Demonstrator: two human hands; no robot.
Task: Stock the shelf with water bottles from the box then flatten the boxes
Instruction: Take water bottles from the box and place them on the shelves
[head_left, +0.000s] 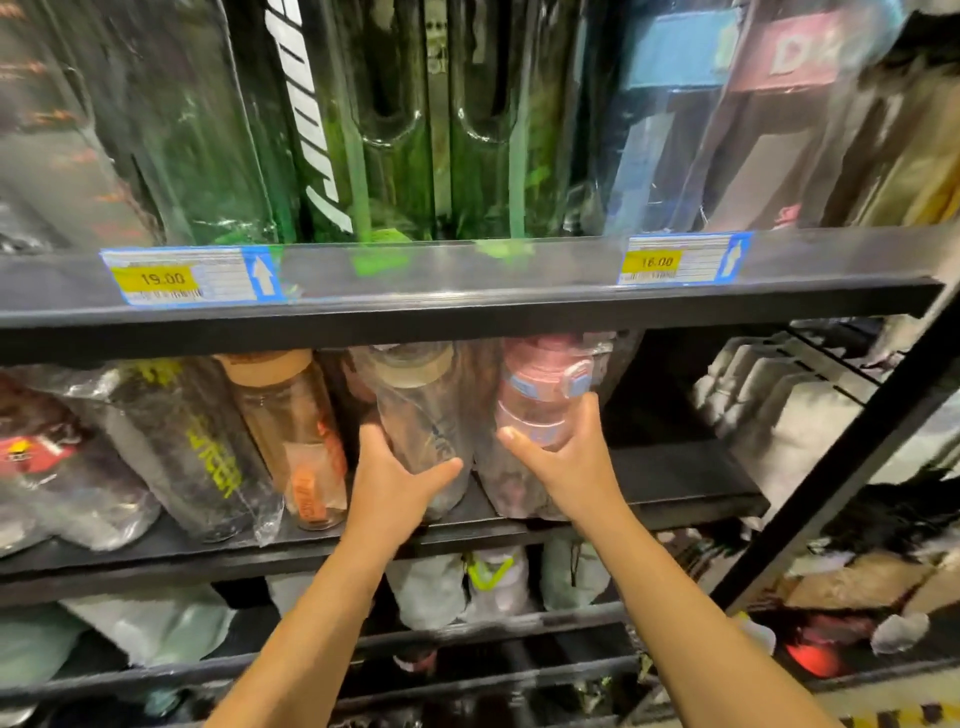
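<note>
Gripping one bottle apiece, both hands are working on the middle shelf (675, 499) at once: the left hand (400, 467) is wrapping its thumb and fingers round the clear bottle (415, 410) with the tan lid, and the right hand (566, 457) is clasping the pink bottle (540, 405) just beside it, at its three o'clock. Both bottles are standing at the centre of the view, their bases sitting close to the shelf's front lip and their lids reaching up just under the upper shelf edge (467, 301) at twelve o'clock. The box is lying out of view. Several risks are looming here, as I am judging it. Each bottle is wearing a loose plastic film, so a palm may be sliding on the wrap rather than holding the bottle itself, and a bottle slipping free this near the lip would be falling towards six o'clock onto the lower racks. Pushing them back with any upward tilt is risking a lid jamming against the upper shelf edge. The orange bottle (296, 426) is standing right at the clear bottle's nine o'clock, so the left hand's knuckles, squeezing between the two, may be nudging it into the black bottle (197, 441) further towards nine o'clock. Steering two bottles together is also dividing attention, and the pair appear to be touching low down.
</note>
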